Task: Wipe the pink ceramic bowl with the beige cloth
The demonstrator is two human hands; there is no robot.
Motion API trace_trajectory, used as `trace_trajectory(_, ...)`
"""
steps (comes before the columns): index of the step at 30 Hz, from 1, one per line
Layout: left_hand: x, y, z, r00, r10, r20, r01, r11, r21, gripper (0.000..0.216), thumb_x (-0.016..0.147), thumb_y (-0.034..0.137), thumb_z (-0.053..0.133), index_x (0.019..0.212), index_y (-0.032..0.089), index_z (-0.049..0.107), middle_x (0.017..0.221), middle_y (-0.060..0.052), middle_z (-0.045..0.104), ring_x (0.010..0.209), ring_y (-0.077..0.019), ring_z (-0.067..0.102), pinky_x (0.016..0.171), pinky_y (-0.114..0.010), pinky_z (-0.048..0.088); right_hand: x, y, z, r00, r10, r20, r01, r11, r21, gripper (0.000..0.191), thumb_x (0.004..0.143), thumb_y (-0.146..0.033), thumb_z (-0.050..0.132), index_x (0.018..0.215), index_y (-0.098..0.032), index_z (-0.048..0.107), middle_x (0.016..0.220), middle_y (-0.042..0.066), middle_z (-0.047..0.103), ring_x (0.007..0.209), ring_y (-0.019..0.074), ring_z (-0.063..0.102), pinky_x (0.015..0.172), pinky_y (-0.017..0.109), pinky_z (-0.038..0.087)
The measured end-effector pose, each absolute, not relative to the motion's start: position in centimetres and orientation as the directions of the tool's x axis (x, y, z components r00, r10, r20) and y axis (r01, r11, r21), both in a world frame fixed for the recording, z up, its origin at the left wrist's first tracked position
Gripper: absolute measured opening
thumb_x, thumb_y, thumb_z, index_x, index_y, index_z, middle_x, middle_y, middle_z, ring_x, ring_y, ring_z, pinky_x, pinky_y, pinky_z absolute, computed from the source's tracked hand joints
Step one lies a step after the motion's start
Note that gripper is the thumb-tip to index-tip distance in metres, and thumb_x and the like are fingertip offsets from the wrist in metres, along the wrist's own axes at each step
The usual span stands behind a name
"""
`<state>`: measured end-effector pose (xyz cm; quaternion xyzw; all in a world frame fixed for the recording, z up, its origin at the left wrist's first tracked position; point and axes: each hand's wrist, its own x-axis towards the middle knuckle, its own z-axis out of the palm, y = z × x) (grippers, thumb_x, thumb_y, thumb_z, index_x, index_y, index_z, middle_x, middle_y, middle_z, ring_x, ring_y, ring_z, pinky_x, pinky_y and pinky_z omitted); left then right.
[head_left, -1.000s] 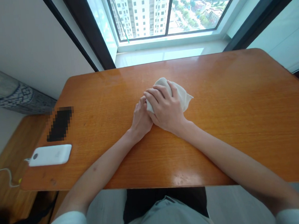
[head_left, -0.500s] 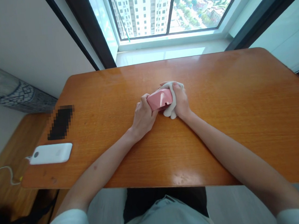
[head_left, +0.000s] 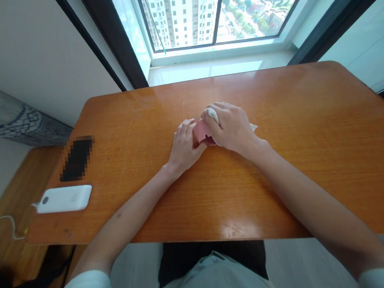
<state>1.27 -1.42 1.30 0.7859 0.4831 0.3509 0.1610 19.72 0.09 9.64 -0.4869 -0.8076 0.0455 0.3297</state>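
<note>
A small glossy pink box-like object (head_left: 201, 131) with a dark notch in its lower edge is held low over the middle of the wooden table (head_left: 150, 120). My left hand (head_left: 186, 145) grips its left end, thumb along the near side and fingers over the far side. In my right hand (head_left: 232, 125) is a bunched white cloth (head_left: 212, 114), pressed against the top and right of the pink object. Most of the cloth is hidden under the palm, with one corner poking out on the right. The object's right end is covered too.
At the table's left lie a white rounded device (head_left: 65, 199) with a cable and, behind it, a dark pixelated rectangle (head_left: 76, 158). Beyond the far edge are a window (head_left: 213, 13) and its sill. A curtain (head_left: 23, 115) hangs at the left.
My right hand has turned palm-down over the pink object, bunching the cloth that had hung around its right end. The object is lower and more covered. My left fingers have straightened.
</note>
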Motion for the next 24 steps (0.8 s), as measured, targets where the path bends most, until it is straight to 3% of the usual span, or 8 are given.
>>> trace_trajectory(3,1.2,-1.7,1.5,0.252,0.859,0.445,0.603,-0.499,0.623,0.062,0.101,0.042,0.068,0.153,0.022,0.042,0.156,-0.019,0.060,0.143,-0.0345,0.063,0.122,-0.055,0.052,18.4,-0.9,9.7,-0.406,0.782,0.473,0.803,0.553,-0.224,0.038,0.114,-0.042,0.042,0.098,-0.023,0.071,0.102,0.012,0.078,0.095,0.0303,0.067,0.085,0.045,0.047)
trace_trajectory(6,1.0,-1.8,1.4,0.245,0.873,0.421,0.609,-0.476,0.634,0.047,0.106,0.033,0.055,0.148,0.021,0.041,0.148,-0.021,0.064,0.132,-0.0346,0.068,0.114,-0.056,0.055,17.2,-1.4,9.6,-0.413,0.777,0.474,0.805,0.555,-0.208,0.034,0.113,-0.041,0.045,0.102,-0.023,0.071,0.109,0.013,0.079,0.102,0.0325,0.067,0.091,0.048,0.049)
trace_trajectory(9,0.9,-1.7,1.4,0.227,0.886,0.405,0.613,-0.453,0.647,0.039,0.106,0.028,0.051,0.144,0.024,0.039,0.146,-0.018,0.066,0.127,-0.0332,0.070,0.112,-0.056,0.055,17.5,-0.8,9.0,-0.343,0.795,0.501,0.690,0.575,-0.440,0.046,0.116,-0.050,0.038,0.097,-0.026,0.072,0.105,0.010,0.079,0.100,0.0291,0.069,0.094,0.047,0.052)
trace_trajectory(13,1.0,-1.6,1.4,0.187,0.912,0.366,0.617,-0.399,0.678,0.031,0.107,0.028,0.051,0.136,0.025,0.039,0.140,-0.017,0.068,0.119,-0.0323,0.069,0.107,-0.057,0.055,19.1,1.1,5.9,-0.135,0.869,0.476,0.288,0.494,-0.820,0.060,0.114,-0.068,0.035,0.095,-0.027,0.073,0.099,0.005,0.079,0.096,0.0240,0.073,0.094,0.042,0.057)
trace_trajectory(17,1.0,-1.4,1.3,0.168,0.920,0.355,0.599,-0.381,0.704,0.030,0.106,0.027,0.052,0.132,0.025,0.039,0.136,-0.016,0.068,0.115,-0.0308,0.069,0.104,-0.055,0.055,19.6,2.5,3.0,0.121,0.953,0.278,0.077,0.270,-0.960,0.070,0.110,-0.079,0.034,0.081,-0.025,0.069,0.077,0.001,0.070,0.077,0.0199,0.068,0.081,0.038,0.056)
trace_trajectory(19,0.9,-1.4,1.3,0.159,0.919,0.361,0.584,-0.382,0.716,0.026,0.107,0.026,0.051,0.131,0.025,0.040,0.134,-0.016,0.068,0.115,-0.0297,0.069,0.102,-0.053,0.055,19.3,2.3,3.1,0.126,0.950,0.287,0.112,0.274,-0.955,0.069,0.111,-0.076,0.035,0.081,-0.025,0.069,0.077,0.002,0.071,0.078,0.0201,0.068,0.082,0.038,0.056)
trace_trajectory(21,0.8,-1.5,1.4,0.152,0.916,0.371,0.583,-0.386,0.715,0.024,0.109,0.028,0.050,0.131,0.025,0.041,0.133,-0.015,0.069,0.112,-0.0289,0.069,0.101,-0.052,0.056,18.9,1.5,4.3,0.065,0.918,0.391,0.253,0.364,-0.896,0.064,0.114,-0.069,0.033,0.089,-0.024,0.072,0.086,0.004,0.075,0.084,0.0220,0.071,0.087,0.040,0.056)
trace_trajectory(24,0.8,-1.4,0.9,0.166,0.903,0.396,0.617,-0.409,0.673,0.025,0.111,0.031,0.049,0.134,0.024,0.044,0.131,-0.015,0.070,0.110,-0.0287,0.070,0.101,-0.052,0.058,17.7,-0.5,6.8,-0.186,0.796,0.576,0.597,0.557,-0.578,0.046,0.117,-0.052,0.039,0.109,-0.023,0.075,0.109,0.010,0.080,0.106,0.0293,0.072,0.103,0.049,0.054)
